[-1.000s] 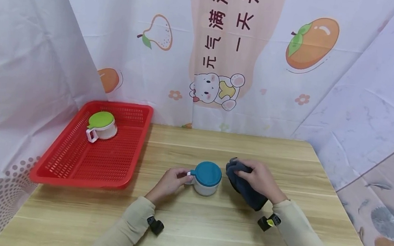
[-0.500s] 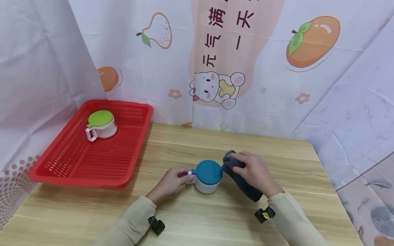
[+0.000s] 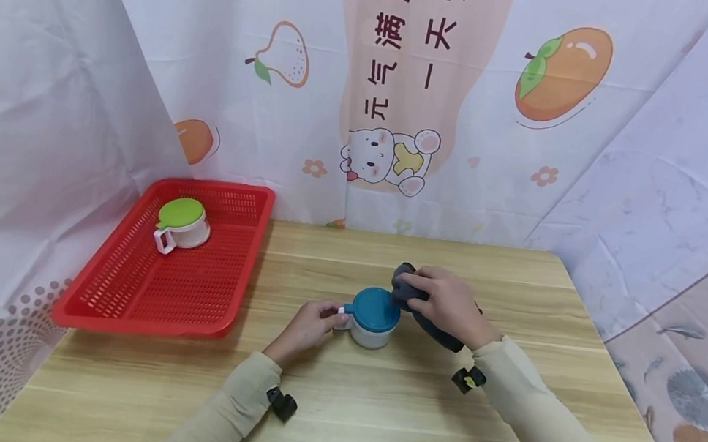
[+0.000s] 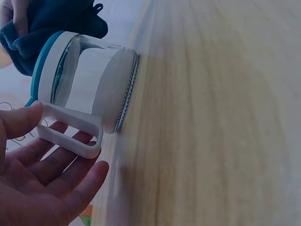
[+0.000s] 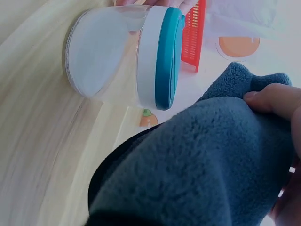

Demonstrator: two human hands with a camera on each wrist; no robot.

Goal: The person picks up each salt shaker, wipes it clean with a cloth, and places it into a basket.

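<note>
A clear seasoning jar [image 3: 370,336] with a blue lid [image 3: 376,309] and a white handle [image 4: 70,129] stands upright on the wooden table. White contents show through its wall in both wrist views. My left hand [image 3: 311,328] holds the handle, thumb at the top near the lid and fingers behind. A dark blue-grey cloth [image 5: 202,155], fuzzy in texture, is bunched in my right hand [image 3: 453,307]. In the head view the front of the cloth overlaps the lid's right edge, while the rest hangs down beside the jar.
To the left sits a red plastic basket [image 3: 199,290] with perforated walls. Inside it, near the back, is a similar jar [image 3: 190,233] with a green lid [image 3: 181,213]. A printed curtain [image 3: 259,128] closes off the table's far edge.
My right hand has carried the cloth leftward and slightly away from me, from beside the jar up to the lid's edge. The left hand and the jar have stayed in place.
</note>
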